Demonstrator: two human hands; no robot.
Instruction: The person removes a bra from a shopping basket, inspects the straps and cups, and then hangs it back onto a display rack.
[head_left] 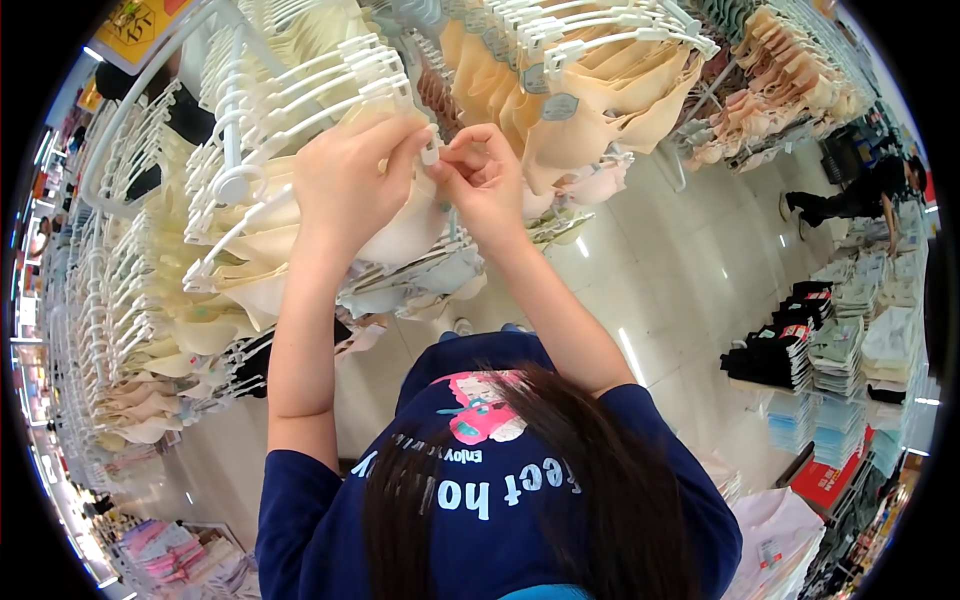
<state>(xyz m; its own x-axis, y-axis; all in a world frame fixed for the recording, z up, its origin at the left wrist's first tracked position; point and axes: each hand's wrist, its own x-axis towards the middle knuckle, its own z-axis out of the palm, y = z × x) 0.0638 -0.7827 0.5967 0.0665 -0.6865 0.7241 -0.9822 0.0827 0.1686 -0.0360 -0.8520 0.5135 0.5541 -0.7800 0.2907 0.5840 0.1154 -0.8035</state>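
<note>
The left hand [340,185] and right hand [487,185] are raised side by side in front of a clothes rack, their fingertips meeting. Both are closed in a pinch on the same small white clip [431,155]. The left thumb and forefinger grip it from the left and the right fingers from the right.

The floor [680,270], pale and glossy tile, fills the space behind the arms. The rack [130,110], a white tube frame, curves up the left side and carries rows of white hangers [300,95] packed close together. Cream bras [240,290] hang from these on the left, and peach bras [600,100] hang along the top right. At the right edge shelves [840,340] hold stacks of folded pale garments, with a black stack [775,355] just beside them. Another person [860,190] in dark clothing bends over near the far right, well apart from the hands.

A cream bra [400,235] hangs directly under the left hand, touching its palm side. The clip sits above that bra, at the end of one of the hangers, between the two hands at the front of the rack.
</note>
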